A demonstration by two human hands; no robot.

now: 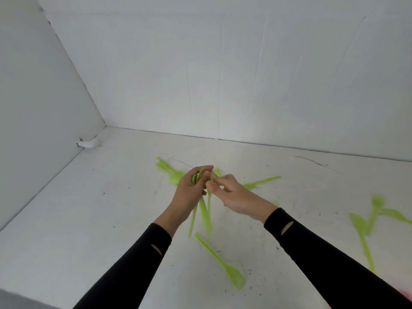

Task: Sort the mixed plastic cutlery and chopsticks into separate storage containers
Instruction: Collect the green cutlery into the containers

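My left hand (191,188) grips a bunch of lime-green plastic spoons (204,211) by their bowls, handles hanging down toward me. My right hand (234,192) pinches another green piece against that bunch at the fingertips. A green fork (219,262) lies on the white table below my hands. More green cutlery (167,169) lies behind my left hand, a green knife (260,182) sticks out to the right behind my right hand, and a blurred group of green pieces (367,221) lies at the right.
The white table (89,208) is scuffed and meets white walls at the back and left. A small white object (88,143) sits by the left wall. Something pink (406,294) shows at the bottom right edge. No containers are in view.
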